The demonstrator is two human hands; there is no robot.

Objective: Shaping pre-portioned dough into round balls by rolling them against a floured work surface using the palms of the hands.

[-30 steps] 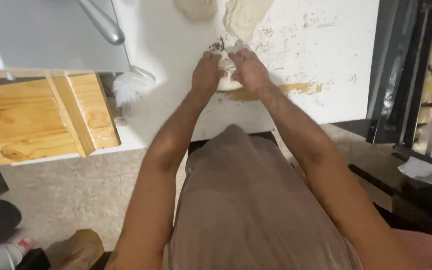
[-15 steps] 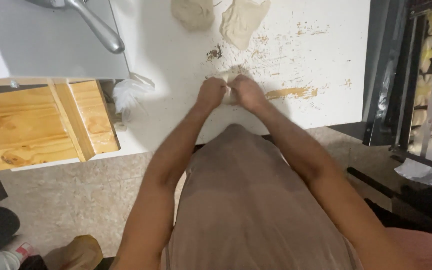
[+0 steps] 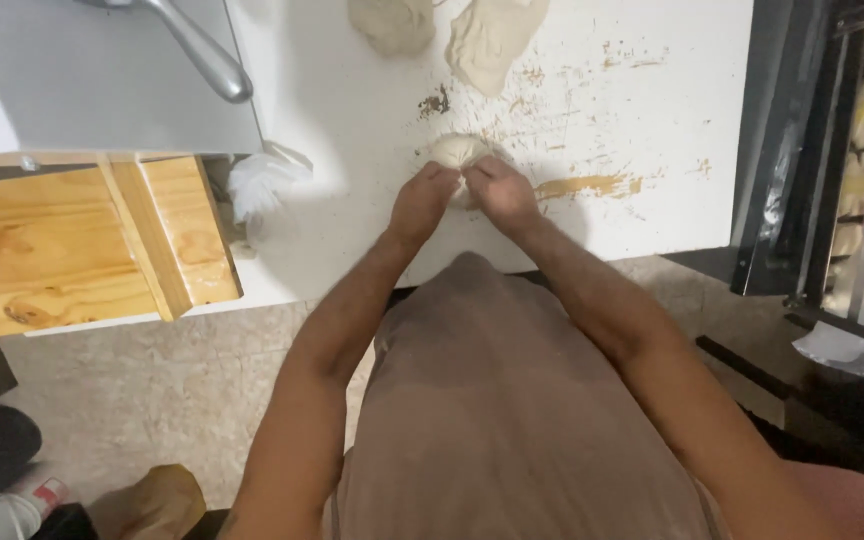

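Head view, looking straight down: both hands are bunched on a small dough ball (image 3: pixel 455 153) on the white worktop (image 3: pixel 352 120), and that ball is our landmark. Left hand (image 3: pixel 422 200) cups its near-left side, right hand (image 3: pixel 500 192) its near-right side, fingers curled in, each grip closed on the dough, thumbs meeting at the seam. The ball looks round on top, so the shaping reads as well along, with the tucking at the near side apparently not finished. Beyond the ball, two more dough pieces wait unshaped: a rough lump (image 3: pixel 392 22) far-left of it and a flat, torn slab (image 3: pixel 492 38) straight beyond, so I'd judge most of the batch is left. Just right of the ball runs a brown smear (image 3: pixel 577 185), and dried scraps speckle the surface beyond it. Room to move: open worktop to the right of the ball until the edge, where a dark rack (image 3: pixel 802 150) stands with pale pieces on its trays. Left of the ball there's a white crumpled thing (image 3: pixel 257 185), then a wooden board (image 3: pixel 72 245); far-left sits a grey machine (image 3: pixel 102 90) with a metal handle (image 3: pixel 197 50). The near edge lies right behind the wrists, tight against the body.
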